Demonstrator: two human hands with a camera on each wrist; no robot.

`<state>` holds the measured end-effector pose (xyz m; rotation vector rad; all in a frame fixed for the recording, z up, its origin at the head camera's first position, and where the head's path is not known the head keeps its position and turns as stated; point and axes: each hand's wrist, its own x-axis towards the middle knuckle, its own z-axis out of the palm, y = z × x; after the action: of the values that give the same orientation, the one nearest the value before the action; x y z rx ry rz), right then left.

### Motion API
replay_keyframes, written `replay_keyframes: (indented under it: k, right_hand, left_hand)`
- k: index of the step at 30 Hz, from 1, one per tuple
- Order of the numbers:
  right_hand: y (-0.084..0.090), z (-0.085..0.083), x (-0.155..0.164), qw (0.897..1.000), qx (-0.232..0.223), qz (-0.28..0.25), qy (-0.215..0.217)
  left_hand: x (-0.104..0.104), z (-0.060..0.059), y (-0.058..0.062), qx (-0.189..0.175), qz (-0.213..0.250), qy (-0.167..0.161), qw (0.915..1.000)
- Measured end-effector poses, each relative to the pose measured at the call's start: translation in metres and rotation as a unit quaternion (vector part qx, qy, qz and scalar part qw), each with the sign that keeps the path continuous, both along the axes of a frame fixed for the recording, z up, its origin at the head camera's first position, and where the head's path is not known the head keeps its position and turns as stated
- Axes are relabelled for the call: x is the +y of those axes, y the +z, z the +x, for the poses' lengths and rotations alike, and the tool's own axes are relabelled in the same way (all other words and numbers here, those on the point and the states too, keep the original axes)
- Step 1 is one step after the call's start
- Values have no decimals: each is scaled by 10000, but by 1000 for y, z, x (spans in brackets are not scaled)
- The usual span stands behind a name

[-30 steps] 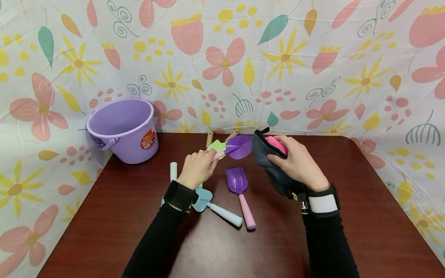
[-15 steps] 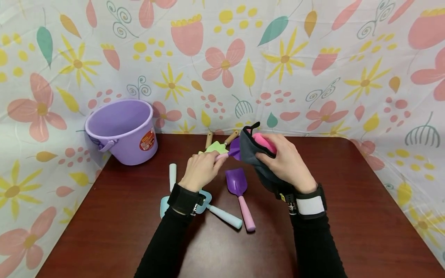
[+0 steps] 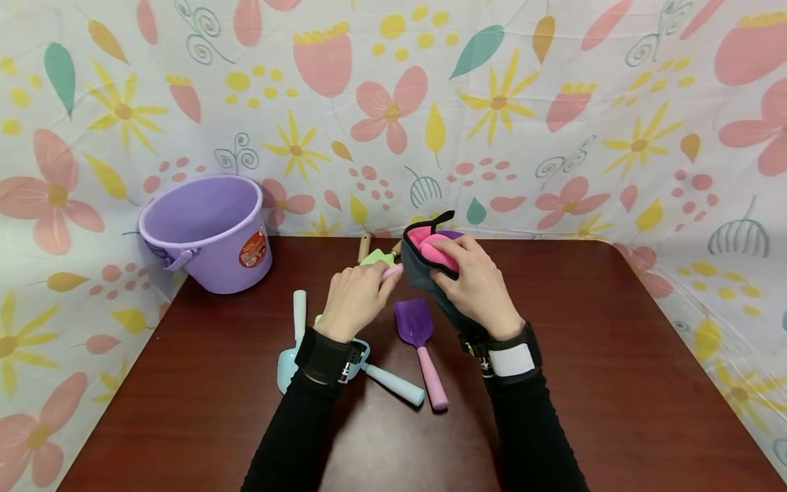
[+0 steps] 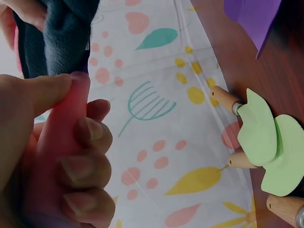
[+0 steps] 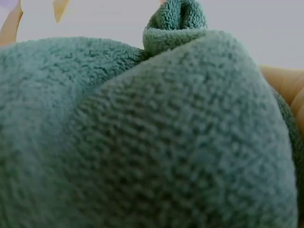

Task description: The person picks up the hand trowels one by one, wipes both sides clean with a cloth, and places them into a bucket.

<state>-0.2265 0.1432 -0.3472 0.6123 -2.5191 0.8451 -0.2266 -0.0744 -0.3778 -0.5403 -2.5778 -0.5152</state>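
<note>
My left hand (image 3: 352, 297) holds the pink handle (image 4: 66, 128) of a toy shovel, its fingers wrapped around it. The shovel's purple blade (image 3: 451, 234) shows only as a sliver behind a cloth. That cloth (image 3: 424, 273), grey outside and pink inside with black trim and a loop, is gripped by my right hand (image 3: 479, 290). It lies folded over the blade, close to the top of the handle. In the right wrist view the fuzzy grey side fills most of the picture. Below the hands, a second purple shovel (image 3: 414, 321) with a pink handle lies on the table.
A lilac bucket (image 3: 227, 263) stands at the back left. Light blue shovels, one with its handle (image 3: 396, 384) toward the right and one with its blade (image 3: 286, 369) at left, lie partly under my left wrist. Green tools (image 4: 259, 128) with wooden handles lie near the patterned backdrop.
My right hand has moved left with the cloth, covering the held shovel's blade, which was in plain sight. My left hand keeps its grip on the handle, nearly in place.
</note>
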Motion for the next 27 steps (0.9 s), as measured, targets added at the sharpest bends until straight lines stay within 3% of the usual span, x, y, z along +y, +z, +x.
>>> replay_keyframes:
  k: [5,14,27]
  right_hand:
    - [-3,-1,-6,9997,-5,63,-227]
    - [-10,-5,-5,9990,54,-16,-447]
    - [-11,-8,-2,9972,37,-135,-737]
  left_hand:
    - [3,4,1,236,-192,51,9995]
    - [6,4,0,655,-136,-63,9977]
    - [0,3,3,108,-81,-448,9989]
